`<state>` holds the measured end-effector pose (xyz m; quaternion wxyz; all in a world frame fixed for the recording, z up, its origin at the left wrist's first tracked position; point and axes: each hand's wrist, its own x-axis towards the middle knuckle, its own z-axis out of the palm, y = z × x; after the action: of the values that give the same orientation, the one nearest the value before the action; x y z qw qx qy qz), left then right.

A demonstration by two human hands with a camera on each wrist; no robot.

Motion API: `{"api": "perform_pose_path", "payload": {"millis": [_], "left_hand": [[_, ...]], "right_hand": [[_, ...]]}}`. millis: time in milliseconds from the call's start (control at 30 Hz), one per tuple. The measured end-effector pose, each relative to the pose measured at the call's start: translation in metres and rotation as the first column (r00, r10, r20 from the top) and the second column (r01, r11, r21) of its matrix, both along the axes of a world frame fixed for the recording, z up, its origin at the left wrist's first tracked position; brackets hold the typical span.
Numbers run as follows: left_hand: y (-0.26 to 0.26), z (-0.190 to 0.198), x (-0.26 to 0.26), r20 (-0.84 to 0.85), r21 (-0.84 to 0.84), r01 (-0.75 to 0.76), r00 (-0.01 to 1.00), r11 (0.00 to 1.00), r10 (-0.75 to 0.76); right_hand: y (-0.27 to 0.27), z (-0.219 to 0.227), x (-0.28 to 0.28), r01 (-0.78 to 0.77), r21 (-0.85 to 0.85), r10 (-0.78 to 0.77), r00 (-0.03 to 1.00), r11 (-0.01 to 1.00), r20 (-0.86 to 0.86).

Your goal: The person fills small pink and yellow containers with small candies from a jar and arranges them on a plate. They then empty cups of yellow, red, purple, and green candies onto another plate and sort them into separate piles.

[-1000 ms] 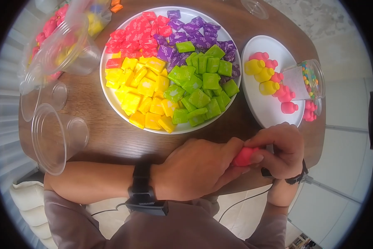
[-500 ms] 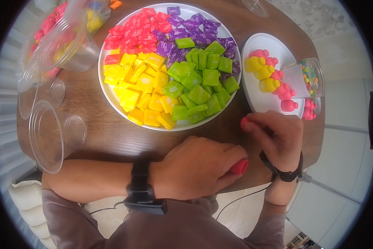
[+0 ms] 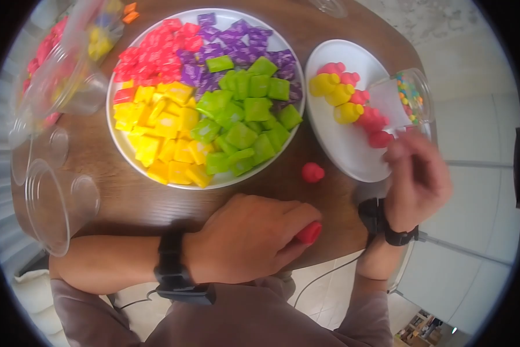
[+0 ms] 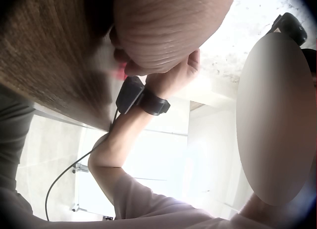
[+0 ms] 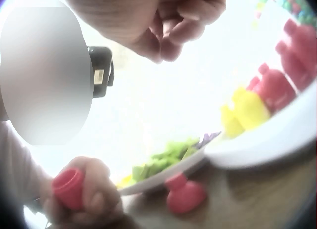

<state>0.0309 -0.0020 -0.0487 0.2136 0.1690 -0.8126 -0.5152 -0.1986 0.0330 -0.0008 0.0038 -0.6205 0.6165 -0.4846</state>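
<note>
My left hand [image 3: 245, 234] grips a small red hollow cup-shaped piece [image 3: 309, 232] near the table's front edge. Its open round rim faces out of the fist, as the right wrist view also shows. On the wood in front lies a red bottle-shaped top [image 3: 313, 172] with a narrow neck. My right hand [image 3: 419, 179], blurred, hovers beside the right rim of the white oval plate [image 3: 335, 144]. Its fingers are loosely bent and nothing shows between them in the right wrist view. Yellow bottle-shaped pieces [image 3: 348, 113] and red ones [image 3: 371, 120] stand on that plate.
A clear jar of small coloured balls [image 3: 413, 95] lies on its side at the oval plate's right. A large round plate [image 3: 118, 144] bears wrapped sweets in red, purple, yellow and green. Clear plastic cups [image 3: 47, 208] and a bag of coloured pieces [image 3: 100, 40] are at left.
The right hand pulled the red top off the piece in the left hand, set it on the table and moved right, towards the jar. The left hand keeps its grip.
</note>
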Motion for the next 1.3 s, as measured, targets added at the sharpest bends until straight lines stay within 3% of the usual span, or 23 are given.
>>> {"api": "perform_pose_path", "payload": {"millis": [67,133,200,233,267,367,500,567,1100,1167,1300], "left_hand": [[0.000,0.000,0.000,0.004,0.003,-0.001,1.000,1.000,0.001],[0.000,0.001,0.000,0.017,0.029,-0.007,1.000,1.000,0.007],[-0.001,0.002,0.000,0.013,0.027,-0.003,1.000,1.000,0.003],[-0.001,0.002,0.000,0.011,0.025,-0.007,1.000,1.000,0.007],[-0.001,0.002,0.000,0.011,0.022,-0.003,1.000,1.000,0.003],[0.000,0.002,0.000,0.030,0.027,-0.012,1.000,1.000,0.011],[0.001,-0.001,0.001,-0.007,0.010,-0.029,1.000,1.000,0.029],[0.001,-0.002,0.001,-0.010,0.004,-0.024,1.000,1.000,0.024],[0.001,-0.003,0.001,-0.003,-0.022,-0.011,1.000,1.000,0.011],[0.001,-0.003,0.001,0.002,-0.021,-0.009,1.000,1.000,0.009],[0.001,-0.004,0.001,0.008,-0.012,-0.007,1.000,1.000,0.007]], "right_hand": [[-0.008,0.003,-0.008,0.234,-0.247,-0.198,0.967,0.940,0.163],[-0.010,0.008,-0.024,0.273,-0.269,-0.246,0.960,0.924,0.131],[-0.016,0.009,-0.034,0.358,-0.250,-0.363,0.931,0.900,0.027],[-0.018,0.008,-0.042,0.352,-0.241,-0.405,0.885,0.905,-0.229],[-0.020,0.003,-0.044,0.355,-0.243,-0.409,0.884,0.903,-0.228],[-0.027,-0.002,-0.040,0.343,-0.043,-0.337,0.881,0.938,-0.332],[-0.028,-0.008,-0.045,0.305,-0.031,-0.295,0.887,0.952,-0.356],[-0.026,-0.006,-0.044,0.360,-0.006,-0.342,0.881,0.933,-0.325],[-0.030,-0.013,-0.049,0.309,-0.043,-0.312,0.947,0.950,-0.082],[-0.031,-0.012,-0.045,0.252,-0.063,-0.240,0.959,0.966,0.150],[-0.029,-0.009,-0.040,0.303,-0.093,-0.284,0.943,0.948,0.175]]}}
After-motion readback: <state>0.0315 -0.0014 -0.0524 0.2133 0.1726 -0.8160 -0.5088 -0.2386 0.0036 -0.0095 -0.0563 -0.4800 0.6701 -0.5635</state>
